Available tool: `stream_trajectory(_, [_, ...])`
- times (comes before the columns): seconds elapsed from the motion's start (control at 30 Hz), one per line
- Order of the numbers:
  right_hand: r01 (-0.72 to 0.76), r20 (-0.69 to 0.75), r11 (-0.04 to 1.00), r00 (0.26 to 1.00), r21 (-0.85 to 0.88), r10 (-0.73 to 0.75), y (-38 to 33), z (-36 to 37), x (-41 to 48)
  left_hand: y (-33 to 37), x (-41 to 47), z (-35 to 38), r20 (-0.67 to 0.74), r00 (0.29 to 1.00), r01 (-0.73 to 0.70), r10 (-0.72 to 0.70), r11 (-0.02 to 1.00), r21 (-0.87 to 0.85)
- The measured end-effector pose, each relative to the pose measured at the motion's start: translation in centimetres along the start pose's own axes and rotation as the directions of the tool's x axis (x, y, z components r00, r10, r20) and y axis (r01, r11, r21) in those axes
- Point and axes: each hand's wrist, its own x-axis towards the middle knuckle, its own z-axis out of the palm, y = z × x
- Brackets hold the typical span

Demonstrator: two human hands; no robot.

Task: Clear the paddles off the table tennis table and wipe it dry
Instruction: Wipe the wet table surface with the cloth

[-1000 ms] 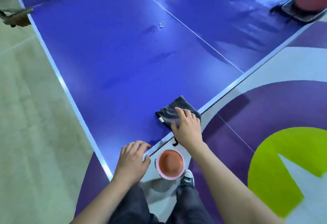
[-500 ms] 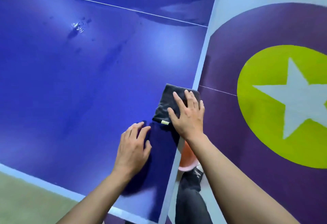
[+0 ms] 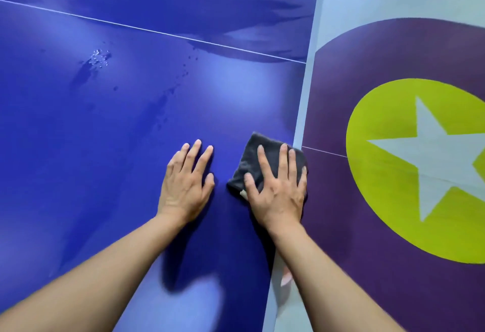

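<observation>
A: Biggest first. Blue counter (image 3: pixel 105 148) fills the left two-thirds. Purple floor (image 3: pixel 367 69) with a lime circle (image 3: pixel 380 200) and a pale star on it takes the right.
B: Versus half a second back?
A: Framing is near identical. The counter's white edge band (image 3: pixel 307 95) runs top to bottom about where it was. The thin centre line (image 3: pixel 157 33) crosses the upper counter as before.
B: Hands?
A: The person's left hand (image 3: pixel 186 187) has slid forward. It lies flat on bare counter, fingers straight and slightly spread, holding nothing, and is level with the cloth now rather than behind it. The right hand (image 3: pixel 278 192) stays pressed flat on the dark grey cloth (image 3: pixel 258 158), fingers wider apart than before. The hands are side by side, near, not touching.
B: Cloth location?
A: Folded, at the counter's right edge, one corner reaching the edge band. It has barely shifted.
B: Room?
A: Open blue surface ahead and left of both hands. On the right, the edge band is just beside the right hand, then floor.
B: Small stuff?
A: Water droplets (image 3: pixel 98 57) well ahead-left, with a wet streak (image 3: pixel 84 72) trailing from them. Faint dots (image 3: pixel 183 74) between them and the cloth. Darker smears (image 3: pixel 249 3) past the centre line. A pink sliver (image 3: pixel 286 278) shows below the edge beside the right forearm, less of it than before. Can't tell what it is.
</observation>
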Motion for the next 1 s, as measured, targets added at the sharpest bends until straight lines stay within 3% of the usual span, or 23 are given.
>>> stream_trajectory(0.3, [-0.047,0.054,0.999,0.998,0.017,0.046,2.1,-1.5,25.0,-0.9,0.4,1.9,-0.099,0.995,0.007,-0.005,1.0,0.024])
stream_trajectory(0.43, [-0.051,0.029,0.998,0.998,0.046,0.05,2.8,-1.6,30.4,-0.6,1.0,2.1,-0.124,0.992,0.005,-0.001,1.0,0.027])
stream_trajectory(0.7, [-0.039,0.032,0.999,0.999,0.028,0.038,2.1,-1.7,28.4,-1.0,1.1,1.9,-0.12,0.993,0.01,-0.005,0.999,0.034])
stream_trajectory(1.0, [-0.053,-0.029,0.999,0.998,-0.002,0.053,0.2,-0.7,11.9,-0.6,1.4,1.1,-0.041,0.999,0.022,-0.023,1.0,-0.019])
